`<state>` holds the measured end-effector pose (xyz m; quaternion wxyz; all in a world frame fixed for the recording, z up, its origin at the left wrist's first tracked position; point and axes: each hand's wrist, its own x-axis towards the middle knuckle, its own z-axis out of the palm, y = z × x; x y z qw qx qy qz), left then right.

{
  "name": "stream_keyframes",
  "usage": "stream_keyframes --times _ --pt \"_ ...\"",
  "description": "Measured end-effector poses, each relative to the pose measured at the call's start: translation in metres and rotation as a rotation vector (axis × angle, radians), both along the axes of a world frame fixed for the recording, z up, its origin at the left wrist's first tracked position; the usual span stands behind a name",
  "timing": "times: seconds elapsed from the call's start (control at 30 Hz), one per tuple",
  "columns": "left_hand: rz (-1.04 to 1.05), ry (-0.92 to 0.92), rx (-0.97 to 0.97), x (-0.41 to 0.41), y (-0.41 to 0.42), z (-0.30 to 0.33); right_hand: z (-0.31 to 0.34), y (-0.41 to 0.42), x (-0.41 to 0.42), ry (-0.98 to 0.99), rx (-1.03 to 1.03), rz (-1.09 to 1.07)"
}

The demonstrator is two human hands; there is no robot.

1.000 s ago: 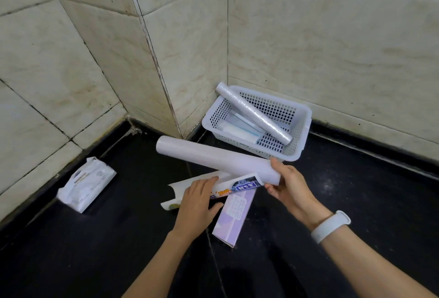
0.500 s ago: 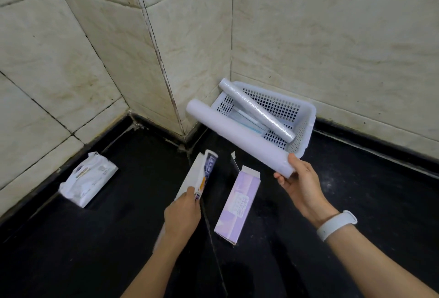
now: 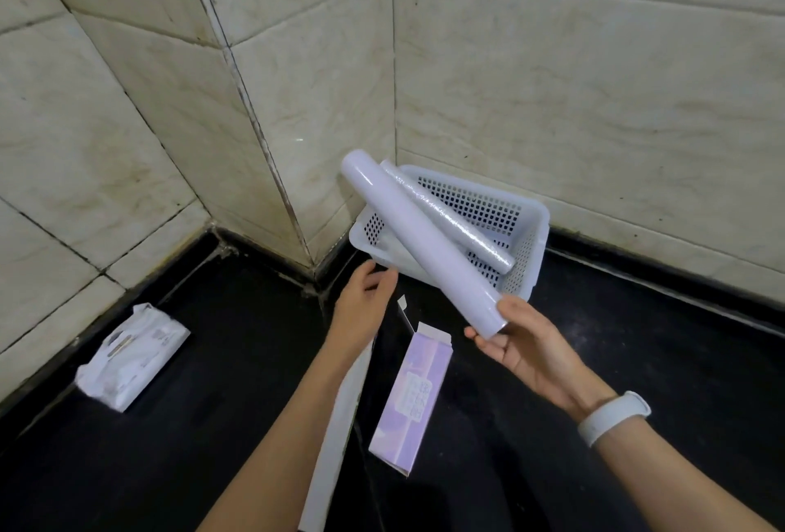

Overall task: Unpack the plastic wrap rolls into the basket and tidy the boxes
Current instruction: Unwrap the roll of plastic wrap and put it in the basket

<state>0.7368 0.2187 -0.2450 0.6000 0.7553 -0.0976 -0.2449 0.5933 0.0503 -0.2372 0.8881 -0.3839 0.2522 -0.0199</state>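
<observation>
White roll [image 3: 420,243] pinched at its near end by right hand [image 3: 526,351], angled up-left over the perforated basket [image 3: 537,234] in the tiled corner. Second roll [image 3: 450,215] lies inside, leaning on the rim. Left hand [image 3: 365,306] empty, fingers loosely spread. Purple box [image 3: 410,400] and white box [image 3: 335,438] lie on black counter [image 3: 637,319]. Wipes pack [image 3: 131,355] far left.

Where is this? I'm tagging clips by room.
Probably a kitchen or utility counter corner: marbled wall tiles, a glossy black countertop, and a white plastic basket with wrap rolls.
</observation>
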Motion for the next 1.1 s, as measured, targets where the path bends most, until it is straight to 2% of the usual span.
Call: stream_keyframes --times 0.07,0.13,0.27,0.33,0.43,0.53,0.7,0.77,0.87,1.1 --pt "0.006 0.174 -0.197 0.01 -0.024 0.012 0.001 -0.005 0.004 -0.004 -0.056 0.071" --pt "0.074 0.243 -0.315 0.018 -0.04 0.018 0.005 -0.013 0.01 0.038 -0.298 0.172" --pt "0.127 0.221 -0.378 0.028 -0.064 0.014 0.012 -0.036 0.036 0.171 -1.078 0.354" --pt "0.103 0.219 -0.412 0.034 -0.077 0.015 0.014 -0.045 0.054 0.126 -1.294 0.387" --pt "0.063 0.155 -0.423 0.049 -0.097 0.019 0.011 -0.058 0.088 0.119 -1.507 0.386" --pt "-0.01 -0.017 -0.19 0.074 -0.104 0.018 -0.002 -0.07 0.117 0.192 -1.586 0.385" --pt "-0.058 -0.426 0.532 0.097 -0.092 -0.025 -0.043 -0.079 0.137 0.314 -1.569 0.486" --pt "-0.116 -0.493 0.742 0.095 -0.086 -0.047 -0.055 -0.08 0.138 0.376 -1.584 0.499" --pt "-0.174 -0.534 0.846 0.091 -0.084 -0.072 -0.066 -0.083 0.138 0.431 -1.614 0.467" --pt "-0.157 -0.563 0.917 0.089 -0.085 -0.082 -0.07 -0.103 0.151 0.472 -1.762 0.31"
